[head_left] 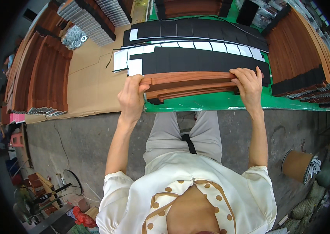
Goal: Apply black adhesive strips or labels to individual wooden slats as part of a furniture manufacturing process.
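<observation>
Item: long, reddish-brown, wood-grained strip (188, 76). Location: near edge of the green-covered worktop (208, 105), between both hands, just on the near side of the black panels. A second reddish-brown band (190, 92) shows along its near side; whether a separate piece or another face, cannot tell.

Left hand (131, 95): thumb and fingers pinching the strip's left end.

Right hand (248, 87): fingers bent over the strip towards its right end, thumb on the near side, pinching. The wide, two-ended hold probably keeps so long a piece steady and square to the body.

Far side of strip: flat black panels (208, 58) in lengthwise rows, with white rectangular patches (135, 67) at their left ends; apparently laid parallel to the strip for easy reach.

Left: stacked reddish-brown pieces (52, 74) on brown cardboard (89, 80), which perhaps guards against scratches; clear plastic bag of small parts (74, 37) beyond.

Right: matching stack with black ends (293, 48), seemingly set aside to leave the middle free for handling.
</observation>
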Tool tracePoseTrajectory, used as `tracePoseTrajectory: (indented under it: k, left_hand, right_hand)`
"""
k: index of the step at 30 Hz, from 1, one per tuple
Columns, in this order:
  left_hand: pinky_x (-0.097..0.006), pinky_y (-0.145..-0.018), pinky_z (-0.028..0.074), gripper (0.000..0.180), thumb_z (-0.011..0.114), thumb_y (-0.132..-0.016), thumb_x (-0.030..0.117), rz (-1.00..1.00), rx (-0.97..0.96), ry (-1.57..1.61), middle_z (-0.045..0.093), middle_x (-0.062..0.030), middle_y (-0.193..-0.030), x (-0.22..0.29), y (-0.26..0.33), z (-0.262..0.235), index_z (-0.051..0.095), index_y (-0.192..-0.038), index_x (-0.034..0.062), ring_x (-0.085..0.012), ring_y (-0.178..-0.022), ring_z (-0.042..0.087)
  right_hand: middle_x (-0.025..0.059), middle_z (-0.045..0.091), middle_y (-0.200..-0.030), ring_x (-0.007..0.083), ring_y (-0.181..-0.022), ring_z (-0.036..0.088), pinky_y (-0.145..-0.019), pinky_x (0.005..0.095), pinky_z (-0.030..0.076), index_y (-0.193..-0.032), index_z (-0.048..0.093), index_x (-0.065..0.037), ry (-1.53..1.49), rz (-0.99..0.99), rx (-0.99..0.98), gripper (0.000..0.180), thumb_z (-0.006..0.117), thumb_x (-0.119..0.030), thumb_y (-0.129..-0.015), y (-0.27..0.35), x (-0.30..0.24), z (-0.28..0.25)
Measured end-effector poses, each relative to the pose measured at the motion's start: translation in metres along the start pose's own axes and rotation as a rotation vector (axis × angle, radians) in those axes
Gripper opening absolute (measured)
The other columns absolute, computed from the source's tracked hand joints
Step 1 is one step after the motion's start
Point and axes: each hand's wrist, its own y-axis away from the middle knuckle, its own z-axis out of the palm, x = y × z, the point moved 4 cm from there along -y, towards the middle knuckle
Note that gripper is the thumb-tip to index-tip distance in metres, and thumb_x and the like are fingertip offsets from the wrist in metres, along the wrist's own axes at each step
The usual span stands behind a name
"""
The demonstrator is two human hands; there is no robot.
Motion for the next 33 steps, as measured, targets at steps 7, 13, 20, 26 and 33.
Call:
tracePoseTrajectory:
  k: [7,13,20,26,33]
  left_hand:
    - [-0.035,-0.054,0.048,0.026,0.065,-0.084,0.023,-0.061,-0.098,0.108,0.059,-0.01,-0.082,-0.017,0.005,0.018,0.056,-0.098,0.0031,-0.0277,-0.066,0.06]
    - [-0.04,-0.089,0.045,0.034,0.061,-0.087,0.014,-0.374,-0.035,0.546,0.061,-0.0175,-0.111,-0.049,0.002,0.005,0.056,-0.12,0.0046,-0.0334,-0.104,0.056]
    - [-0.038,-0.086,0.04,0.03,0.06,-0.08,0.006,0.004,-0.434,-0.241,0.06,-0.0059,-0.116,-0.12,0.013,0.047,0.061,-0.111,0.0076,-0.0225,-0.107,0.054]
    - [-0.036,-0.082,0.037,0.032,0.06,-0.081,0.013,-0.038,-0.385,-0.176,0.061,-0.0057,-0.115,-0.124,0.021,0.069,0.06,-0.111,0.0039,-0.0196,-0.105,0.055]
    - [-0.037,-0.086,0.04,0.032,0.056,-0.08,0.007,-0.048,-0.302,-0.113,0.062,-0.0099,-0.111,-0.131,0.025,0.072,0.059,-0.111,-0.0002,-0.0214,-0.105,0.057]
  right_hand:
    - [0.0017,0.065,-0.095,0.0204,-0.094,0.059,-0.1,0.0556,0.03,-0.1,0.066,-0.01,0.0,0.028,-0.108,0.024,0.068,-0.01,-0.076,-0.001,0.008,0.018]
    - [0.009,0.06,-0.119,0.0282,-0.117,0.051,-0.105,0.0517,0.025,-0.116,0.061,-0.007,-0.091,0.081,-0.165,0.04,0.069,-0.01,-0.077,-0.021,0.01,0.005]
    - [0.0109,0.061,-0.086,0.0297,-0.083,0.06,-0.072,0.0366,0.05,-0.093,0.061,-0.003,-0.467,-0.329,-0.303,0.016,0.067,-0.004,-0.077,-0.151,-0.078,0.094]
    - [0.0153,0.062,-0.086,0.0347,-0.08,0.062,-0.07,0.0411,0.05,-0.09,0.06,-0.001,-0.444,-0.42,-0.651,0.016,0.065,-0.012,-0.08,-0.181,-0.132,0.23]
    - [0.0173,0.062,-0.078,0.0325,-0.076,0.065,-0.064,0.0381,0.054,-0.08,0.059,0.002,-0.156,-0.606,-0.646,0.018,0.069,-0.013,-0.076,-0.168,-0.148,0.282]
